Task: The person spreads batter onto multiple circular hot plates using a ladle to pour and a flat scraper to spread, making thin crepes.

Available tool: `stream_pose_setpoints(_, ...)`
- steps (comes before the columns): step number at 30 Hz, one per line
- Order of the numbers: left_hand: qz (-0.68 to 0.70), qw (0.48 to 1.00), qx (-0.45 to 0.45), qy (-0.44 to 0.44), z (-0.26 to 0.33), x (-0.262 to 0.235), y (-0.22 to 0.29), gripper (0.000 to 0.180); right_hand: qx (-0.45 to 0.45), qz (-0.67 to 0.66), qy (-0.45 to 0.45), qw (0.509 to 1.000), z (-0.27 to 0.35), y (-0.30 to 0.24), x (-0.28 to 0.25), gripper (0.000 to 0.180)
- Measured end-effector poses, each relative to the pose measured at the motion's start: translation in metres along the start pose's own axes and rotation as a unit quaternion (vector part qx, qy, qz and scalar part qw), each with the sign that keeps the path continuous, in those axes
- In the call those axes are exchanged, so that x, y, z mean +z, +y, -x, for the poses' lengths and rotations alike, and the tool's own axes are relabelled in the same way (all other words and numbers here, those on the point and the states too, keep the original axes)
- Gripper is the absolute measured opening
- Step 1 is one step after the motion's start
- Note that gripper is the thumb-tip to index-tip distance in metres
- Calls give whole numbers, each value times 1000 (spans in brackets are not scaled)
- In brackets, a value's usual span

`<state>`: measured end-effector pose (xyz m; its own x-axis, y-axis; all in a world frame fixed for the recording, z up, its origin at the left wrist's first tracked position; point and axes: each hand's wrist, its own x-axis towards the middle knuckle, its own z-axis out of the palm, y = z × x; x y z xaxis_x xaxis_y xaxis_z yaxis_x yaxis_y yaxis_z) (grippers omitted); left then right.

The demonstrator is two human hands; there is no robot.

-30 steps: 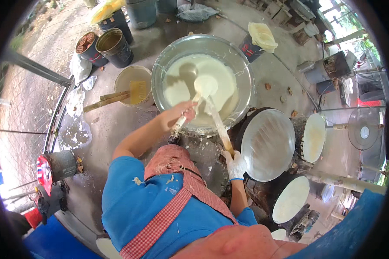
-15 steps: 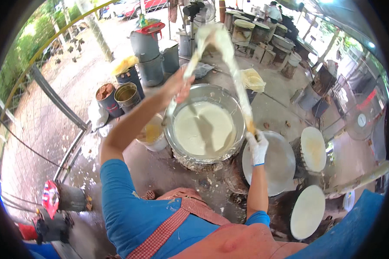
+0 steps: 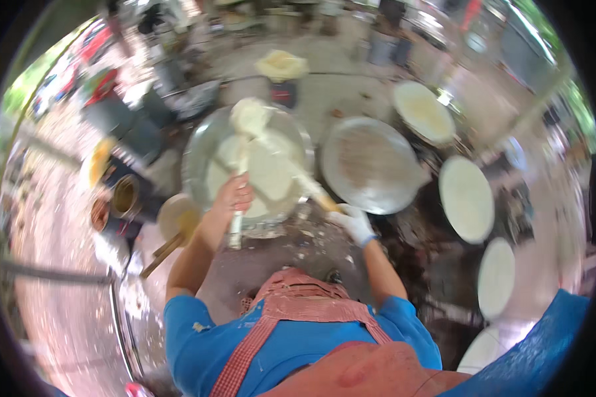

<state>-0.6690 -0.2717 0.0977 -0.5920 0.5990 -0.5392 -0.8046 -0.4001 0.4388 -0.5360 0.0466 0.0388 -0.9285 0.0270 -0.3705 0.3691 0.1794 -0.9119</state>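
My bare left hand is wrapped round an upright stick coated in pale batter. My right hand, in a white glove, grips the wooden handle of a second batter-smeared tool, which slants up to the left. Their upper ends meet in a rounded, batter-covered head; which tool it belongs to I cannot tell. Beneath them stands a wide metal basin of pale, smooth batter.
Right of the basin is a round metal pan, its surface brownish. Round pale-topped griddles line the right side. Left are a pale bucket with wooden handles sticking out, and dark bins. A yellow-lined container stands behind.
Both hands have come nearer to me, the right one also leftward, and the tools have dropped lower over the basin. My view has swung to the right and blurred.
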Motion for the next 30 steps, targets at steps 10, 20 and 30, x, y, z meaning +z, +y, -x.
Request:
stream_pose_setpoints(10,291,938,-152,-111,-112,56,-114,23,117,288,232,922,163,141,-100,47)
stream_pose_setpoints(20,-328,942,73,-7,-274,185,-153,29,-90,316,390,860,93,102,-170,38)
stream_pose_setpoints(30,-772,525,298,198,-304,145,-133,55,-14,-291,344,893,17,97,-159,40)
